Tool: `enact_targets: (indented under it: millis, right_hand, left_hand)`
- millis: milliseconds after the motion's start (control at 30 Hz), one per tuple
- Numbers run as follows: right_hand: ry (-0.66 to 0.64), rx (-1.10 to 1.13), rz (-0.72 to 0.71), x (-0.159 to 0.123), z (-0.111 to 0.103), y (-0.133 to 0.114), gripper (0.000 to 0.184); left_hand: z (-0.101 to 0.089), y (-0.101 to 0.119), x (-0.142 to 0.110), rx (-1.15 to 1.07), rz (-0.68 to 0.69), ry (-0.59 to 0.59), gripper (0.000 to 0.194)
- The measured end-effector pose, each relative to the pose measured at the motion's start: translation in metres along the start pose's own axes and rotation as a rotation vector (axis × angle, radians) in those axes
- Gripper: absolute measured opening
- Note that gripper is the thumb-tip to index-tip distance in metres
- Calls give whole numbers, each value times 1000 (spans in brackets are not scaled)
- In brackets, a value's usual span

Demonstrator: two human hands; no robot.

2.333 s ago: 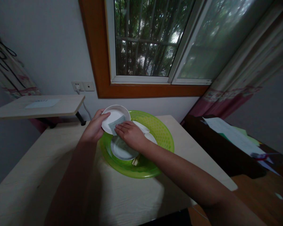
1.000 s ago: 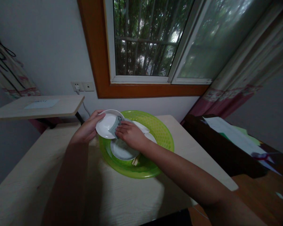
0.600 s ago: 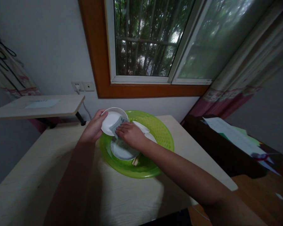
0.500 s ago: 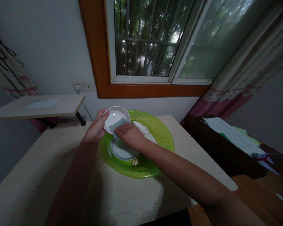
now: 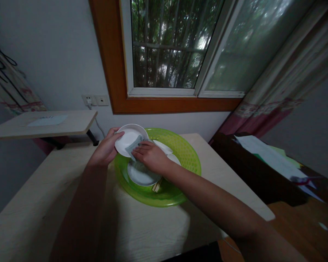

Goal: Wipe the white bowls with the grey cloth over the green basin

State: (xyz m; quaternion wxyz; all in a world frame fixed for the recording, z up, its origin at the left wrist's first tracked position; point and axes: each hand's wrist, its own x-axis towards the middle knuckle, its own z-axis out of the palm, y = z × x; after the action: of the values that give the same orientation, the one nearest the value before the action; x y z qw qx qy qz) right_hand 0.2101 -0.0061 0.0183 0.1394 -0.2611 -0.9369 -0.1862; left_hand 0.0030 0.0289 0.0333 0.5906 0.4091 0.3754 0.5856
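My left hand (image 5: 107, 146) grips the left rim of a white plate (image 5: 129, 135), thumb on top, holding it tilted above a green plastic basin (image 5: 188, 153). In my right hand (image 5: 150, 155) is a pale grey-green cloth (image 5: 133, 145), pressed against the plate's right side. Beneath the hands, another white plate (image 5: 143, 177) lies in the basin, partly covered by my right hand. Behind my right wrist a white spoon-like piece (image 5: 163, 146) and a further white dish (image 5: 174, 159) show in part. Wooden chopsticks (image 5: 156, 186) stick out under the wrist.
The basin stands on a light wooden table (image 5: 142, 233). A raised wooden shelf (image 5: 71, 122) is at the left, near a wall socket (image 5: 95, 100). Beyond the table's right edge, papers (image 5: 265, 154) lie on a dark surface. A window (image 5: 177, 47) is ahead.
My left hand and the held plate have shifted slightly left. My right hand stays nearly in place with the cloth on the plate.
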Motion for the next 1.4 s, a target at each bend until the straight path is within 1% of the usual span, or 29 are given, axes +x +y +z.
enact_targets:
  millis: [100, 200, 333, 500, 567, 700, 900, 967, 1233, 1400]
  right_hand:
    - [2, -9, 3, -1, -1, 4, 17]
    - [-8, 13, 7, -2, -1, 6, 17]
    - [-30, 40, 0, -3, 1, 6, 17]
    - [-10, 44, -30, -3, 5, 4, 22]
    - [18, 75, -28, -2, 6, 1, 27]
    - [66, 144, 4, -3, 5, -5, 57]
    - [40, 148, 44, -3, 7, -10, 78]
    - [41, 144, 66, -3, 9, -10, 82]
    - [9, 132, 160, -5, 14, -10, 89]
    - [24, 86, 244, -6, 15, -9, 94]
  left_hand:
    - [-5, 4, -1, 42, -20, -11, 36]
    - [-6, 5, -2, 76, -29, -53, 41]
    - [-4, 2, -2, 62, -18, -52, 39]
    - [3, -2, 0, 19, 26, -40, 34]
    - [8, -4, 0, -15, 43, -24, 32]
    - [19, -8, -2, -72, 39, -22, 33]
    - [27, -11, -5, -117, -11, -27, 30]
    - [28, -12, -5, -122, -15, -37, 28]
    - [32, -16, -8, -113, -29, -105, 26]
    - [31, -16, -10, -100, -40, -136, 27]
